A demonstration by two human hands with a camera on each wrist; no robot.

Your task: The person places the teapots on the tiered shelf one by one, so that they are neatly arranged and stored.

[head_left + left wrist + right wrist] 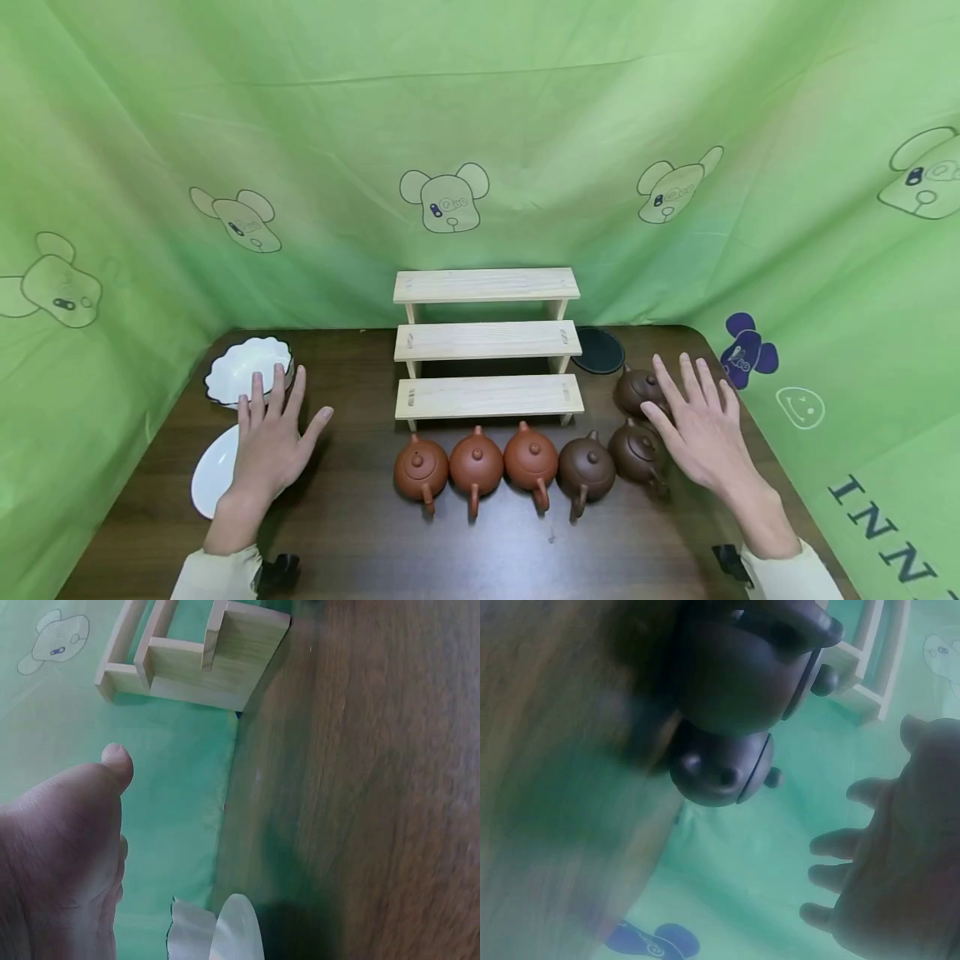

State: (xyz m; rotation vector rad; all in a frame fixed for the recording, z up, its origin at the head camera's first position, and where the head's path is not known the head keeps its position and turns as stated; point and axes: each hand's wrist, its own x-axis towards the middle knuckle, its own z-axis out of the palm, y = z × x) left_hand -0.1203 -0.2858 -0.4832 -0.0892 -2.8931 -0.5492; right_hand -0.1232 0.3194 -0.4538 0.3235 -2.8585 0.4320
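Observation:
My left hand [272,446] is spread over the left side of the table, palm down and holding nothing. It partly covers a white oval plate [213,473], and its fingertips overlap a scalloped white bowl [243,371] with a dark rim. On the right, my right hand [705,429] is likewise spread, beside two dark brown teapots, one behind [636,390] and one in front [636,452]. A third dark teapot [587,468] sits left of them. Three reddish-brown teapots, left [420,471], middle [476,465] and right [531,458], continue the row.
A three-step wooden shelf [489,396] stands at the table's back centre, behind the teapot row. Right of it lies a dark round mat [600,350]. Green printed cloth [480,108] encloses the back and sides of the brown wooden table [420,558].

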